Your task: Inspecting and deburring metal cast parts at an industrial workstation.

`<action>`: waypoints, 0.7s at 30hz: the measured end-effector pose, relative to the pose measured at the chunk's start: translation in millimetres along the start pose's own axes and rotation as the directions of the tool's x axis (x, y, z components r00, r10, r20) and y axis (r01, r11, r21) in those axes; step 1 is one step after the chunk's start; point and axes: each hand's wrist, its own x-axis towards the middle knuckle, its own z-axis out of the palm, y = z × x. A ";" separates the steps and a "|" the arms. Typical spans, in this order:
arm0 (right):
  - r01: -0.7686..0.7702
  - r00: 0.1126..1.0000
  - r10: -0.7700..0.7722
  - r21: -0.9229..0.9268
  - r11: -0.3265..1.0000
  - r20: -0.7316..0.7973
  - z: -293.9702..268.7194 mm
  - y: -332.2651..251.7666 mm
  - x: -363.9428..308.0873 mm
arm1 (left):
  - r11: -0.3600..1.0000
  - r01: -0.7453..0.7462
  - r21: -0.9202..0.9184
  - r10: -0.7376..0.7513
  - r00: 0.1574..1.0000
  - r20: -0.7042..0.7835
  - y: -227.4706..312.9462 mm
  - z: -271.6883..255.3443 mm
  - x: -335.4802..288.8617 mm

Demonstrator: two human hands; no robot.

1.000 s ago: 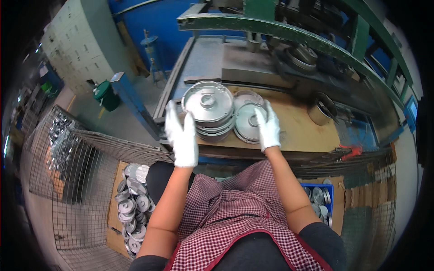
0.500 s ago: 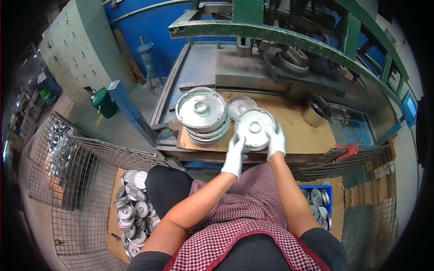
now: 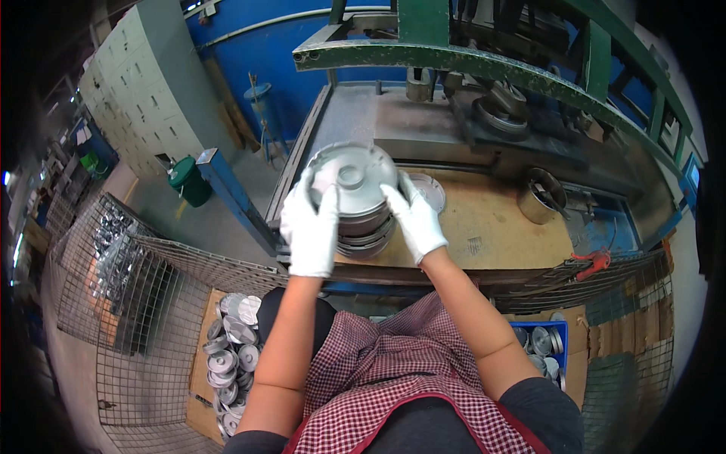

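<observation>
My left hand [image 3: 311, 227], in a white glove, grips the left and near rim of a round silver metal disc casting [image 3: 367, 193] with a raised ring at its centre. Gloved in white too, my right hand [image 3: 417, 221] holds the right side of the same disc. It lies on or just over a stack of similar castings [image 3: 363, 246]; the exact gap cannot be made out. Right behind my right hand, another disc casting [image 3: 429, 191] rests flat on the tan board [image 3: 491, 227].
A metal pot [image 3: 538, 204] with things inside stands at the board's right. Beyond it is a machine with a green frame [image 3: 454, 59]. Wire baskets flank me; loose discs [image 3: 223, 363] fill the left one, and a blue crate [image 3: 561, 340] holds more at right. Red-handled pliers [image 3: 594, 263] lie near the right edge.
Both hands have moved left with a disc from the middle of the board to the top of the stack. The view has shifted slightly.
</observation>
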 end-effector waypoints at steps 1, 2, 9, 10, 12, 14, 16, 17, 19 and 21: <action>0.027 0.999 -0.032 -0.190 0.981 -0.019 -5.0 5.0 -2.5 | 0.993 0.100 0.060 -0.106 0.989 0.106 -8.2 -5.5 10.1; 0.033 0.998 -0.051 -0.354 0.935 -0.041 -13.0 11.5 -5.9 | 0.997 0.019 0.069 -0.024 0.997 0.071 -14.1 -8.3 13.5; -0.142 0.594 -0.567 -0.768 0.624 -0.571 -235.9 58.5 -39.6 | 0.984 -0.163 0.069 0.150 0.975 0.164 -10.4 1.8 65.4; -0.369 0.441 -0.610 -0.753 0.545 -0.658 -282.8 62.0 -48.8 | 0.967 -0.220 0.127 0.187 0.955 0.229 -3.1 9.4 78.2; -0.592 0.167 -0.575 -0.548 0.592 -0.801 -362.3 73.9 -71.1 | 0.924 -0.309 0.225 0.227 0.917 0.328 13.0 29.3 101.6; -0.439 0.193 -0.227 -0.291 0.850 -0.955 -413.2 92.3 -94.0 | 0.910 -0.318 0.268 0.132 0.832 0.538 28.0 50.8 116.6; -0.416 0.363 0.092 -0.073 0.906 -0.927 -433.8 104.6 -103.2 | 0.844 -0.360 0.397 -0.029 0.709 0.705 37.2 68.9 117.0; -0.415 0.379 0.076 -0.096 0.905 -0.922 -434.9 104.6 -104.4 | 0.792 -0.363 0.490 -0.188 0.619 0.763 40.6 75.0 118.6; -0.194 0.328 -0.047 -0.116 0.974 -0.944 -422.5 93.7 -96.6 | 0.813 -0.374 0.446 -0.129 0.631 0.765 39.7 74.9 116.3; -0.618 0.119 -0.672 -0.584 0.526 -0.731 -403.1 63.1 -91.1 | 0.820 -0.359 0.445 -0.128 0.643 0.755 37.8 75.0 115.5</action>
